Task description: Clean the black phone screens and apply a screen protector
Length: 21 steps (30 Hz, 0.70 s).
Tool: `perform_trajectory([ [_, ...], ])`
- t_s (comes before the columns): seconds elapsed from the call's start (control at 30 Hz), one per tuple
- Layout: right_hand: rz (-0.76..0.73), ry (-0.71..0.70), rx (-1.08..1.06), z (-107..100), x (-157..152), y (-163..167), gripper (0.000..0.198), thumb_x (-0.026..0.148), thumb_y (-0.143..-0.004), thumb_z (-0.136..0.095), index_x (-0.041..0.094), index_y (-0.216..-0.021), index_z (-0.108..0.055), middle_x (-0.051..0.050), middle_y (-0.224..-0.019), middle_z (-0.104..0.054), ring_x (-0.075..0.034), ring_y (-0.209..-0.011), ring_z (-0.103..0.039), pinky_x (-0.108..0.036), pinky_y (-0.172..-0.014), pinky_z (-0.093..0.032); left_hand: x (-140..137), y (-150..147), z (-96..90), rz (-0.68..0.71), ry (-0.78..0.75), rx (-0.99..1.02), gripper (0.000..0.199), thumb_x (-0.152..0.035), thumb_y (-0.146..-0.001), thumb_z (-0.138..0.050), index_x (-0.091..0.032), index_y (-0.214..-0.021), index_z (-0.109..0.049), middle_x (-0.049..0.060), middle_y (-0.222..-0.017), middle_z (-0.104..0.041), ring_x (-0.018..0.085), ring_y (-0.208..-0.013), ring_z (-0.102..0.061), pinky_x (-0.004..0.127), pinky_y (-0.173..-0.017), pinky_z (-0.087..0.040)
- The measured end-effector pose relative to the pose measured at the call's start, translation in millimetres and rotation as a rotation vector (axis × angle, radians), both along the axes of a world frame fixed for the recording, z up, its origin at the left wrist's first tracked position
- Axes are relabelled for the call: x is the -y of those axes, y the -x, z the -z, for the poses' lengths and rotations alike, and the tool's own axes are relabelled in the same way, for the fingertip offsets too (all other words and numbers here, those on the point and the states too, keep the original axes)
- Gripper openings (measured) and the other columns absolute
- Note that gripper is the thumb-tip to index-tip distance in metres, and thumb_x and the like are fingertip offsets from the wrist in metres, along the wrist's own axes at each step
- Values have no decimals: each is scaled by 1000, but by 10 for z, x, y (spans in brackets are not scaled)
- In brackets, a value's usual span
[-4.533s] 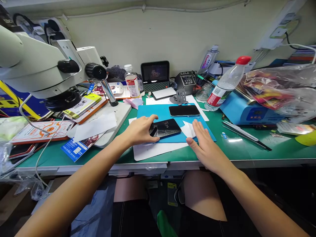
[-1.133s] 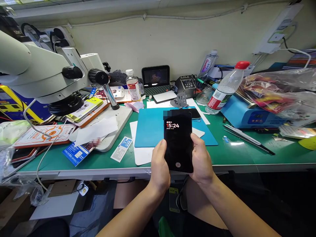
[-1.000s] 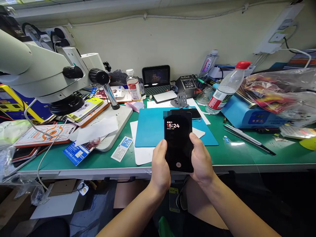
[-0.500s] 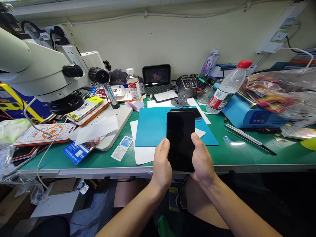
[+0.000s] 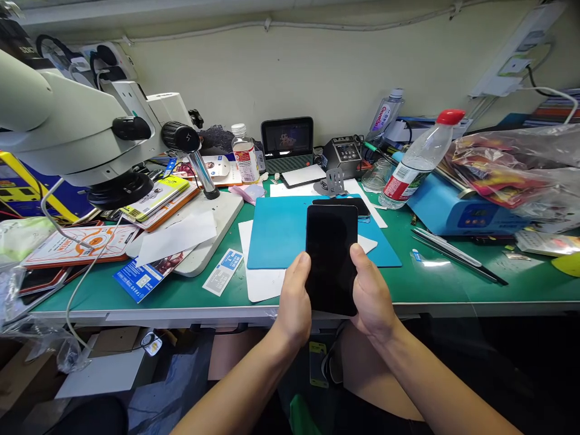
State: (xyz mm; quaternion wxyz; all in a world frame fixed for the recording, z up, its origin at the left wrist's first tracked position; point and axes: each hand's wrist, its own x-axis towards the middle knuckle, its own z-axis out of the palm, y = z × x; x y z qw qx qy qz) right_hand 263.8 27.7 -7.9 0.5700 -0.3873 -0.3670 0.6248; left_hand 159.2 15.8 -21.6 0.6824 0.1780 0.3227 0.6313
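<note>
Your left hand (image 5: 293, 299) and right hand (image 5: 374, 293) are holding a dark-screened phone (image 5: 331, 260) between them.
You are gripping its opposite sides above the green bench's (image 5: 435, 287) front edge; beyond, a second phone (image 5: 364, 207) is lying on a blue mat (image 5: 276, 235).

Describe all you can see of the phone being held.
The phone is a flat black slab with rounded corners and a smooth, glass-like face, unlit. The left hand and right hand grip its opposite long edges. Held portrait-wise, it overlaps the mat in view; its back is hidden.
</note>
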Motion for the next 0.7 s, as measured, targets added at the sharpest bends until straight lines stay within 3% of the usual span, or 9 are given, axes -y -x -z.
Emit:
perform_trajectory([
  [0.1, -125, 12, 77, -48, -39, -153, 44, 63, -87, -65, 23, -98, -79, -6, -102, -78, -30, -113, -68, -44, -97, -57, -34, 115, -64, 66, -47, -35, 32, -46, -85, -75, -17, -97, -78, 6, -110, -78, 29, -120, -65, 38, -108, -48],
  [0.3, -264, -84, 322, -248, -127, -468, 30, 48, -86, -69, 22, -94, -82, -7, -106, -77, -29, -107, -69, -41, -88, -60, -22, 259, -104, 43, 113, -67, 22, -35, -83, -76, -17, -95, -80, 5, -107, -79, 27, -117, -68, 36, -105, -50],
  [0.57, -298, -118, 423, -314, -73, -547, 26, 43, -86, -70, 21, -85, -83, -7, -88, -77, -24, -84, -71, -37, -75, -64, 75, 229, -75, 172, 45, 20, 21, -39, -85, -74, -20, -94, -80, 6, -98, -80, 26, -95, -74, 36, -87, -58],
  [0.7, -307, -110, 430, -311, -69, -573, 26, 45, -84, -73, 21, -84, -83, -6, -85, -76, -25, -82, -71, -38, -75, -65, 88, 228, -86, 155, 67, 1, 21, -38, -85, -74, -20, -93, -80, 6, -100, -80, 25, -96, -74, 35, -87, -57],
])
